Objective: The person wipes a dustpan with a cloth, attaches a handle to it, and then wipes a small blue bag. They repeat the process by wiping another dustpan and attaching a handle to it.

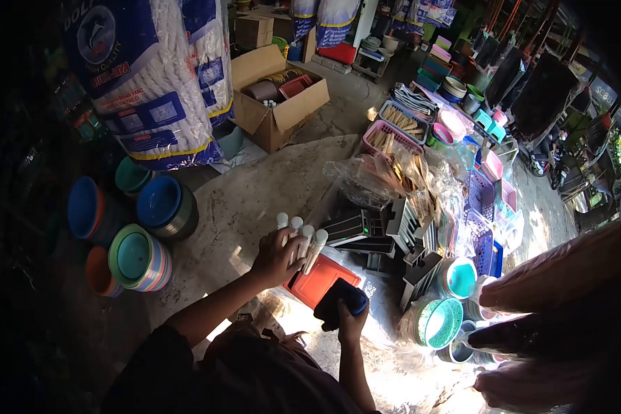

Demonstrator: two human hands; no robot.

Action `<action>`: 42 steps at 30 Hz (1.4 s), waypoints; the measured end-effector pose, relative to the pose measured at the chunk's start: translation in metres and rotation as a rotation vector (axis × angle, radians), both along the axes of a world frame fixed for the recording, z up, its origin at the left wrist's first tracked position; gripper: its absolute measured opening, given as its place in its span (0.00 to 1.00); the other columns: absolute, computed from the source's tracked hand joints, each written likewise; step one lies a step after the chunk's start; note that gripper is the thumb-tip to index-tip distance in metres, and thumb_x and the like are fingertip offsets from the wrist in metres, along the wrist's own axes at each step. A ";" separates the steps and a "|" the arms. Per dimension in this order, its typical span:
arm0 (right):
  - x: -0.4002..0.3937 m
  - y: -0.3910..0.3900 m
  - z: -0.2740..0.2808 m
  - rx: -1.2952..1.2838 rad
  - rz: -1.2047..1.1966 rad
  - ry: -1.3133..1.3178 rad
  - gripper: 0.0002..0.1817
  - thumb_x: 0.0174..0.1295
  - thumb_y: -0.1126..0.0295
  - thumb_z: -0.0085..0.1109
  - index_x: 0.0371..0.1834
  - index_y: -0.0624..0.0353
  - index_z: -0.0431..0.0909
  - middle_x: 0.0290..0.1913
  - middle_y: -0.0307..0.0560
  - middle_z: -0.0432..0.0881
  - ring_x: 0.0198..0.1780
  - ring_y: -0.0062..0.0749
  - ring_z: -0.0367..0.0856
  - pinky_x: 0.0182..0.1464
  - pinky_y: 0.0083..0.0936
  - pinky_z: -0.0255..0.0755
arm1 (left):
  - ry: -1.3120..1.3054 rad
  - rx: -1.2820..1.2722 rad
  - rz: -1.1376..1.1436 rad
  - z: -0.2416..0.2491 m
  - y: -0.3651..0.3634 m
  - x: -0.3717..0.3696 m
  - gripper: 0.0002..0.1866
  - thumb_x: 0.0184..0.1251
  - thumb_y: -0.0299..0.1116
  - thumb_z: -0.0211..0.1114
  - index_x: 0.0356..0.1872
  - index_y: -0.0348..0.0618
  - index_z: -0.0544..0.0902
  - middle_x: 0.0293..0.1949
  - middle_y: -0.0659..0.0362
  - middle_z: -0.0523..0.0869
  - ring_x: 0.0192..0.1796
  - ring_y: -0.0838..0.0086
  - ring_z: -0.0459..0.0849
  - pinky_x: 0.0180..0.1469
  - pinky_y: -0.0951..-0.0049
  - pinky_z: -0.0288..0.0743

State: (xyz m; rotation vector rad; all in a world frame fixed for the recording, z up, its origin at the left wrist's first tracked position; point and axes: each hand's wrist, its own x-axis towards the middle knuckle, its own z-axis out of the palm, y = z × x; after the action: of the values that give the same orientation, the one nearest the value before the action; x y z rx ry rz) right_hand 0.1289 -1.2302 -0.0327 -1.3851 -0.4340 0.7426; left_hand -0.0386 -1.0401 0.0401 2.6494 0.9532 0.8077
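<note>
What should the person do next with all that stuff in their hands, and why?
Perhaps rest the dark item on the red plastic piece, which shows right beside it in this view. The right hand would then be free to help, since the left hand is holding four pale tubes by itself.

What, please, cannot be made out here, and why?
Head view:
White-capped tubes: lower parts partly covered by the left hand.
Dark object in the right hand: too shadowed to identify.
Printed sack: top cut off by the upper edge.
Cardboard box: bottom hidden by its contents.
</note>
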 end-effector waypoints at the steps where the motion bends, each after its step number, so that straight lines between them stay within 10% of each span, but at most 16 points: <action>1: -0.005 -0.011 -0.004 -0.014 0.083 0.127 0.24 0.56 0.77 0.65 0.57 0.63 0.71 0.48 0.46 0.79 0.51 0.29 0.78 0.54 0.28 0.73 | -0.071 -0.175 -0.074 -0.013 -0.019 -0.006 0.28 0.58 0.38 0.71 0.59 0.48 0.72 0.54 0.49 0.74 0.57 0.54 0.74 0.56 0.55 0.68; 5: -0.042 -0.024 0.002 -0.029 0.261 0.455 0.18 0.57 0.77 0.59 0.52 0.61 0.73 0.43 0.42 0.80 0.44 0.28 0.80 0.48 0.27 0.75 | -0.105 -0.807 -0.226 -0.055 -0.106 -0.038 0.34 0.61 0.40 0.71 0.66 0.42 0.67 0.61 0.45 0.70 0.63 0.53 0.71 0.64 0.58 0.67; 13: -0.112 0.007 0.002 -0.189 0.863 0.797 0.17 0.64 0.63 0.48 0.45 0.67 0.77 0.32 0.54 0.84 0.33 0.40 0.85 0.37 0.32 0.80 | -0.149 -0.565 -0.030 -0.050 -0.132 -0.115 0.26 0.70 0.34 0.60 0.67 0.42 0.68 0.63 0.42 0.67 0.66 0.45 0.66 0.69 0.54 0.60; 18: -0.197 0.060 0.010 -0.089 0.858 0.811 0.21 0.64 0.64 0.51 0.56 0.65 0.69 0.38 0.52 0.82 0.32 0.39 0.85 0.35 0.32 0.80 | -0.365 -0.436 0.144 -0.043 -0.111 -0.177 0.31 0.66 0.38 0.65 0.68 0.41 0.66 0.66 0.42 0.66 0.69 0.46 0.65 0.69 0.54 0.60; 20: -0.245 0.087 0.015 0.123 0.636 0.224 0.22 0.64 0.68 0.54 0.60 0.62 0.64 0.41 0.50 0.80 0.33 0.35 0.84 0.35 0.30 0.81 | -0.367 -0.467 0.220 -0.048 -0.095 -0.220 0.32 0.59 0.42 0.72 0.63 0.43 0.71 0.62 0.44 0.69 0.65 0.46 0.67 0.66 0.52 0.64; 29: -0.395 0.178 0.012 -0.180 0.733 0.581 0.14 0.64 0.62 0.46 0.41 0.61 0.77 0.33 0.49 0.82 0.31 0.40 0.83 0.36 0.30 0.80 | -0.201 -0.274 0.419 -0.043 -0.020 -0.404 0.19 0.53 0.40 0.75 0.43 0.47 0.81 0.54 0.50 0.73 0.59 0.53 0.72 0.60 0.54 0.65; 32: -0.440 0.217 -0.006 -0.165 0.817 0.661 0.16 0.63 0.61 0.43 0.40 0.61 0.77 0.34 0.49 0.83 0.36 0.45 0.84 0.42 0.34 0.81 | -0.260 -0.408 0.252 -0.040 0.016 -0.449 0.15 0.53 0.36 0.74 0.38 0.44 0.79 0.40 0.53 0.80 0.43 0.57 0.82 0.46 0.58 0.75; 40: -0.486 0.320 0.004 -0.044 0.812 0.952 0.41 0.51 0.68 0.44 0.75 0.54 0.57 0.58 0.55 0.76 0.54 0.46 0.78 0.60 0.38 0.74 | -0.617 -0.773 0.232 -0.074 0.075 -0.473 0.09 0.67 0.34 0.66 0.40 0.40 0.82 0.38 0.54 0.83 0.38 0.68 0.84 0.42 0.69 0.77; 42: -0.493 0.345 -0.004 -0.127 0.899 0.810 0.42 0.50 0.69 0.44 0.76 0.56 0.55 0.60 0.56 0.75 0.56 0.46 0.77 0.61 0.37 0.72 | -0.765 -0.938 0.415 -0.084 0.106 -0.486 0.16 0.72 0.37 0.59 0.56 0.42 0.76 0.46 0.59 0.82 0.47 0.73 0.82 0.52 0.74 0.74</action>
State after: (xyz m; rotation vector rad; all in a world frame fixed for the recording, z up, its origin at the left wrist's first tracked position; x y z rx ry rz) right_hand -0.3642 -0.8851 -0.0368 -0.8381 -0.3433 1.9904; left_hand -0.5246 -0.9337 -0.0436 1.2228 1.2258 0.9982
